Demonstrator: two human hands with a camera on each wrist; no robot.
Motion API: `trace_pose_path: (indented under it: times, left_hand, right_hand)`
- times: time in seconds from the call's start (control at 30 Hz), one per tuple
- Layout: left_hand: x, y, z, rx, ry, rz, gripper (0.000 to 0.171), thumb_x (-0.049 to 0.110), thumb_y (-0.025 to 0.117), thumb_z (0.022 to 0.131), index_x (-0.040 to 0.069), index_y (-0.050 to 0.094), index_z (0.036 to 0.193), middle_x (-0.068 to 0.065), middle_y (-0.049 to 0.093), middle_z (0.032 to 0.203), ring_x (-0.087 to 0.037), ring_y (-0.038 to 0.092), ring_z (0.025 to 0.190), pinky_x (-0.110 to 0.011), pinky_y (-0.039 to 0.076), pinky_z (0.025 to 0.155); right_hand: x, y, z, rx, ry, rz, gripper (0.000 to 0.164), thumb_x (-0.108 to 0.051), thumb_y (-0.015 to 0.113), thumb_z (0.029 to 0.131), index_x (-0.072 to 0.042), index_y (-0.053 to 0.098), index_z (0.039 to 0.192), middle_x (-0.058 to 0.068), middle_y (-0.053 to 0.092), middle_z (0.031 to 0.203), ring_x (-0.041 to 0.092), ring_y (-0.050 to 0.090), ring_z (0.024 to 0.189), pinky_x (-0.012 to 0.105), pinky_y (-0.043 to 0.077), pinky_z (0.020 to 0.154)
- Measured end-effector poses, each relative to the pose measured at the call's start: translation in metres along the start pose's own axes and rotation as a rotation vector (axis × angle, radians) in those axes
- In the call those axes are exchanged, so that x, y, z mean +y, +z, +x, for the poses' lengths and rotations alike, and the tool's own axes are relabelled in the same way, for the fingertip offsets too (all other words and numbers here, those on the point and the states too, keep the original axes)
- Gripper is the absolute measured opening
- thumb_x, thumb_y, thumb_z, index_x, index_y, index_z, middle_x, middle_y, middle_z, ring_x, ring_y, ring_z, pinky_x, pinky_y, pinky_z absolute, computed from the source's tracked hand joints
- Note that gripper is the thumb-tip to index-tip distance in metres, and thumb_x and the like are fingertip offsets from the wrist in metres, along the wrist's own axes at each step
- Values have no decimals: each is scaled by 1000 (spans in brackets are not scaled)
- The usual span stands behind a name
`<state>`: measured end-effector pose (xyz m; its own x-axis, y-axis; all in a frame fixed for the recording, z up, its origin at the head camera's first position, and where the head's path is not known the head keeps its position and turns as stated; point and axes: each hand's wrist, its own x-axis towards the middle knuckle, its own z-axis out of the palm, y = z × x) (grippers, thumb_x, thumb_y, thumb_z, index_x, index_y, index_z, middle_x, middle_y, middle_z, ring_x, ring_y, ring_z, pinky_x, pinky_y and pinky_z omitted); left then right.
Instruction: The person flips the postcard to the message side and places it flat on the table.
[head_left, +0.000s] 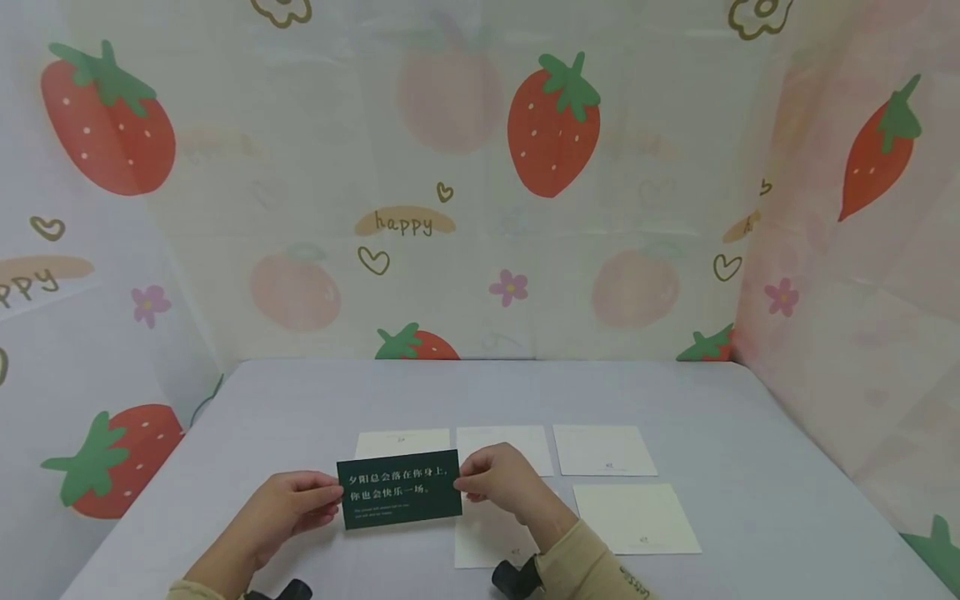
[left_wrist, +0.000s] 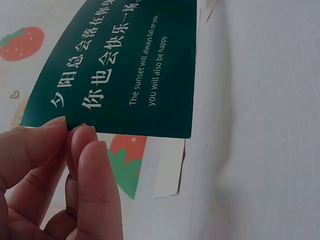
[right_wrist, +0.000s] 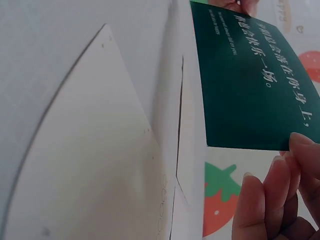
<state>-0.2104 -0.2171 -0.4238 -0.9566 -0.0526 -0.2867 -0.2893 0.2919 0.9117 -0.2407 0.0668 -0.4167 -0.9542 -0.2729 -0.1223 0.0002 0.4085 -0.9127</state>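
Note:
A dark green card (head_left: 401, 490) with white Chinese and English lettering is held up above the table, its printed side toward the head camera. My left hand (head_left: 288, 510) pinches its left edge between thumb and fingers. At the opposite edge, my right hand (head_left: 510, 487) pinches the card the same way. The left wrist view shows the left thumb and fingertips meeting at the short edge of the card (left_wrist: 150, 70). In the right wrist view the right thumb presses near a corner of the card (right_wrist: 240, 85), the other fingers behind it.
Several cream cards lie in two rows on the white table (head_left: 300, 400): a back-right card (head_left: 603, 450), a front-right card (head_left: 637, 518), and others partly hidden behind the green card and right hand. Strawberry-printed curtains (head_left: 480, 167) enclose the back and sides.

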Motion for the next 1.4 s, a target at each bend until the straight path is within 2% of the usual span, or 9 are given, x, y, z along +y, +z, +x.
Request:
trace_pose_path:
  times: [0.23, 0.43, 0.7, 0.93, 1.1, 1.4]
  left_hand:
    - [0, 0, 1, 10, -6, -27, 19, 13, 62, 86, -1, 66, 98, -9, 66, 84, -20, 64, 77, -34, 55, 71]
    - [-1, -2, 0, -21, 13, -75, 21, 10, 58, 87, -6, 63, 100, -11, 67, 88, -19, 64, 80, -34, 54, 73]
    - [0, -3, -1, -15, 26, -75, 28, 19, 54, 89, -6, 64, 97, -16, 67, 91, -20, 64, 80, -34, 54, 73]
    - [-1, -4, -1, -19, 21, -107, 37, 24, 68, 82, -7, 64, 102, -13, 66, 95, -21, 64, 83, -32, 54, 73]
    - [0, -3, -1, 12, -1, -100, 29, 19, 68, 80, -3, 66, 99, -9, 67, 95, -20, 64, 82, -34, 54, 73]
    - [-1, -3, -1, 10, 11, -96, 23, 12, 64, 84, -3, 65, 101, -8, 65, 97, -19, 61, 80, -34, 54, 72]
  right_hand:
    - [1, 0, 1, -12, -31, 22, 4, -8, 68, 80, -5, 69, 76, 4, 64, 67, 15, 61, 62, 30, 54, 60]
    - [4, 0, 3, -24, -48, 52, 4, -6, 67, 80, -4, 69, 79, 5, 66, 69, 15, 63, 64, 30, 55, 61]
    - [1, 0, 2, -28, -41, 64, 4, -4, 67, 80, -2, 69, 82, 6, 67, 74, 16, 65, 68, 28, 55, 62]
    - [-1, -1, 0, -52, -27, 84, 9, -4, 65, 82, 0, 71, 87, 5, 68, 78, 16, 64, 71, 30, 55, 67]
    - [-2, -1, -1, -41, -26, 68, 9, -3, 63, 83, -5, 71, 84, 4, 67, 77, 15, 63, 71, 31, 55, 68]
    - [-2, 0, 0, -37, -37, 69, 7, -5, 64, 82, -5, 71, 83, 4, 67, 78, 15, 64, 70, 30, 55, 66]
